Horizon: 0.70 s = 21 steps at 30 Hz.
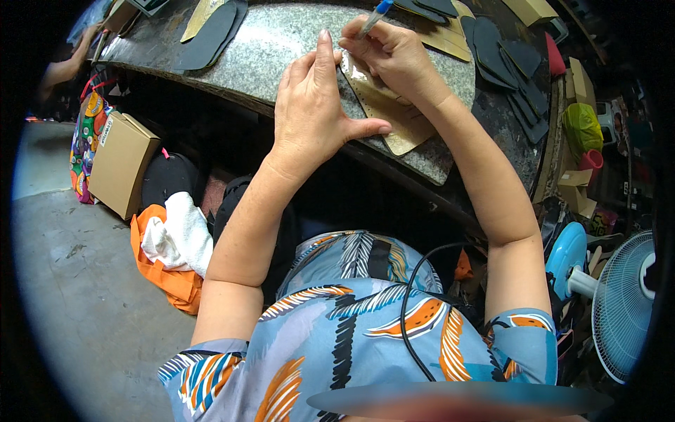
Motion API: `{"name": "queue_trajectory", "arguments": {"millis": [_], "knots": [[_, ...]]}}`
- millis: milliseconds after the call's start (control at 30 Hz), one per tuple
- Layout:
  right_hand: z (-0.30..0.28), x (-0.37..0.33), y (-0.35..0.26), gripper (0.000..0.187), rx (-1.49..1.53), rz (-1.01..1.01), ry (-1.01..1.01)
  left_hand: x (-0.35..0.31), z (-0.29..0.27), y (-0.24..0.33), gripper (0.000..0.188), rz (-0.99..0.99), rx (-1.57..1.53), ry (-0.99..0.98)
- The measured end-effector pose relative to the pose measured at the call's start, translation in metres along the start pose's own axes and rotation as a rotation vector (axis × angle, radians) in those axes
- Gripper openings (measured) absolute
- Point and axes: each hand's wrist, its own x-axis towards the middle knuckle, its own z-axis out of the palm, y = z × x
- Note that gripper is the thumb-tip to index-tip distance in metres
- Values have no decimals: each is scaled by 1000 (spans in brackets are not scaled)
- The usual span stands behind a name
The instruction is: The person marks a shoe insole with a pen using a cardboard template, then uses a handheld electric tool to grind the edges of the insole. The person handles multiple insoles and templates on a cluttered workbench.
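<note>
My right hand (394,60) is closed round a pen (376,15) with a blue cap end, its lower end hidden by the fingers. Below that hand lies a shiny tan, insole-like template (397,130) with small holes along its left edge. My left hand (313,105) is spread over the left side of the template. Its thumb tip rests on the tan surface, and the fingers point away from me. Both sit on a speckled grey slab (281,35) at the bench's near edge.
Dark sole-shaped pieces (211,35) lie at the slab's left, and more dark pieces (510,70) are stacked at the right. A blue-white fan (622,302) stands at the right. On the left are a cardboard box (123,165) and an orange bag (165,278) with white cloth.
</note>
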Motion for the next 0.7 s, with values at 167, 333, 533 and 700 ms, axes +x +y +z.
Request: {"name": "queue_trajectory", "arguments": {"millis": [167, 333, 533, 700], "knots": [[-1, -1, -1, 16, 244, 76, 49, 0, 0, 0, 139, -1, 3, 11], [-1, 1, -2, 16, 85, 1, -2, -1, 0, -1, 139, -3, 11, -6], [7, 0, -5, 10, -133, -117, 59, -1, 1, -1, 139, 10, 6, 11], [3, -4, -8, 16, 314, 156, 66, 0, 0, 0, 139, 4, -6, 6]]}}
